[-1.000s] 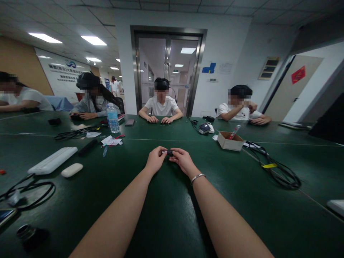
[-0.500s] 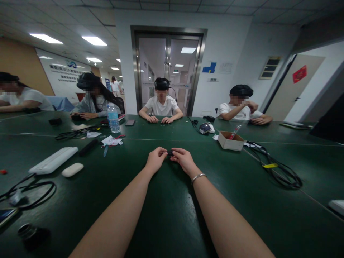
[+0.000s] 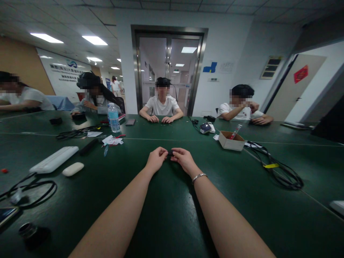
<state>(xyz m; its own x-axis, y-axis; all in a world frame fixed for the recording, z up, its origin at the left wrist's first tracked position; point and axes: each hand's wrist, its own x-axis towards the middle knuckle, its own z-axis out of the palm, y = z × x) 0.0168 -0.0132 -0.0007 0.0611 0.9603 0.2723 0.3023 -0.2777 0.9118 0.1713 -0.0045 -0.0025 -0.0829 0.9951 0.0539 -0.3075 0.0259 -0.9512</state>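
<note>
Both my arms reach forward over the dark green table (image 3: 172, 208). Between my fingertips is a small black object (image 3: 170, 153), too small and too covered to name. My left hand (image 3: 157, 158) pinches its left side with thumb and fingers. From the other side, my right hand (image 3: 183, 159) grips it in the same way, with a silver bangle (image 3: 199, 177) on that wrist. The two hands are close together, just above or on the tabletop; I cannot tell which.
To the left lie a white case (image 3: 54, 159), a cream oval case (image 3: 73, 169), paper scraps (image 3: 112, 140) and a water bottle (image 3: 114, 118). At right are a small cardboard box (image 3: 230, 143) and a coiled black cable (image 3: 285, 175). Several people sit across, one facing me (image 3: 161, 105).
My hands and the black object stay almost in place. At the far left, a seated person's hand has lifted from the table toward the chest.
</note>
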